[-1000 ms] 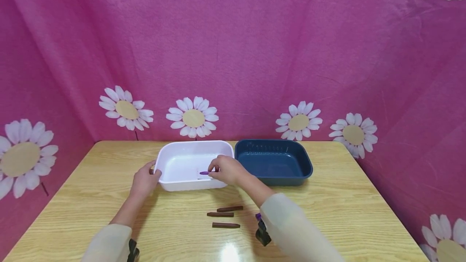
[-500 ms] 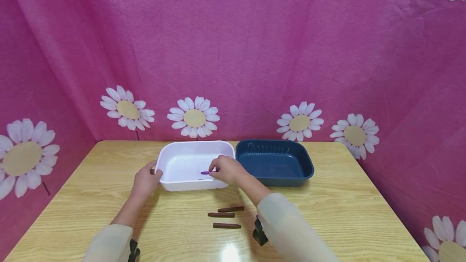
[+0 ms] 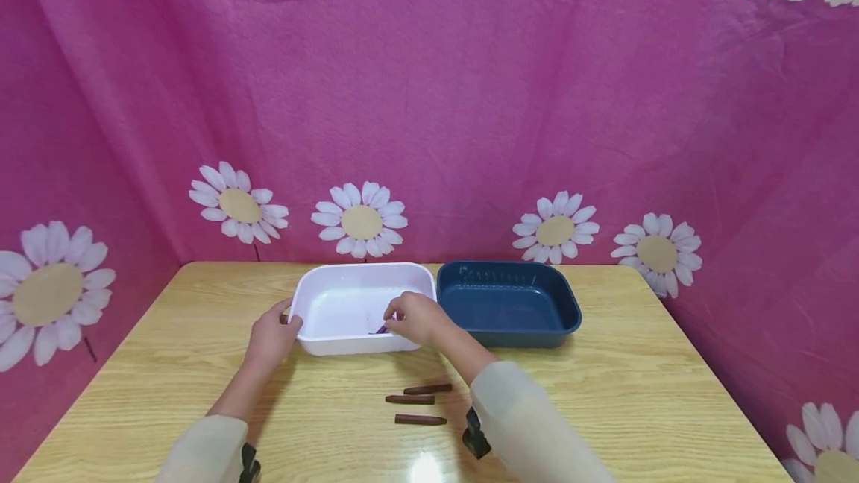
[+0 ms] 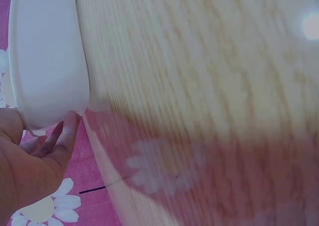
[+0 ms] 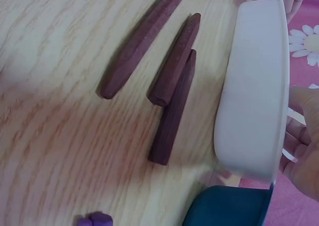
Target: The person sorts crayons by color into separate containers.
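Note:
In the head view my left hand (image 3: pixel 271 335) grips the left end of a white plastic bin (image 3: pixel 359 345), thumb at the rim. The left wrist view shows its fingers against the outside of the bin (image 4: pixel 50 61). My right hand (image 3: pixel 417 317) reaches over the bin's near right side and pinches a purple crayon (image 3: pixel 381 330) low inside it. The bin wall partly hides this crayon; in the right wrist view the wall covers the fingertips. Three brown crayons (image 3: pixel 420 420) lie on the table in front of the bin.
A dark blue bin (image 3: pixel 510 338) stands against the white bin's right end. Purple pieces (image 5: pixel 94 219) lie on the wooden table (image 3: pixel 637 393), nearer the right forearm. A pink cloth with daisies (image 3: pixel 429 133) hangs behind the table.
The purple crayon has gone from lying level at my right fingertips to tilted and lower in the white bin. My left hand keeps its hold on the bin.

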A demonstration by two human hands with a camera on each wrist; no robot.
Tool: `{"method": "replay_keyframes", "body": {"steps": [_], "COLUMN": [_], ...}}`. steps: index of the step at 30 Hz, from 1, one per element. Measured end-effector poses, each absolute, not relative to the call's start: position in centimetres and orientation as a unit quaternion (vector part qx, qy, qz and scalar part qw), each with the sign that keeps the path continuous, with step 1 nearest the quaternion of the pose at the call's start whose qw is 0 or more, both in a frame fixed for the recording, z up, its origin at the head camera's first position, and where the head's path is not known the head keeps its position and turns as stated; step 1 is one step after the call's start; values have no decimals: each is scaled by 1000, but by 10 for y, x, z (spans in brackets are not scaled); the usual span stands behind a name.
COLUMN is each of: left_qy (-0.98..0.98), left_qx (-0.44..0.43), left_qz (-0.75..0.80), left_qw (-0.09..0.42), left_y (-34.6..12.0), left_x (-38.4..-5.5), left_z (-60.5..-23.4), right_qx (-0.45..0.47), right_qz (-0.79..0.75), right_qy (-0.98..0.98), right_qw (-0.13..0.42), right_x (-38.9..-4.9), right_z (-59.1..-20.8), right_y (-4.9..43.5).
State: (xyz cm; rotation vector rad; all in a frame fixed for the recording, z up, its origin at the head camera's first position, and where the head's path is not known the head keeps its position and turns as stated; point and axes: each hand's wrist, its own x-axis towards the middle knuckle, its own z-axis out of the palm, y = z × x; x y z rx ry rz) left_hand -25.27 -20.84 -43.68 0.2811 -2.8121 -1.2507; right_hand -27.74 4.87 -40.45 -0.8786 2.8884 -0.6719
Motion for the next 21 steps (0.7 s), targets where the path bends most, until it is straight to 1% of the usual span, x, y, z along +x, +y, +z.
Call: {"method": "replay_keyframes", "body": {"steps": [7, 17, 21], "left_qy": [-913, -916, -916], "left_qx": [89, 93, 91], "left_qz": [-397, -390, -391], "left_qw": [19, 13, 11], "left_y": [-208, -207, -206], "left_x": [-253, -251, -251], "left_z": [-434, -434, -433], "right_qx": [-260, -282, -273], "right_qz": [-222, -211, -215], "right_qy": [939, 936, 938], "right_qw": [27, -14, -11], "right_x": [-280, -277, -276], "right_z": [-397, -388, -386], "right_y": [56, 75, 83]}}
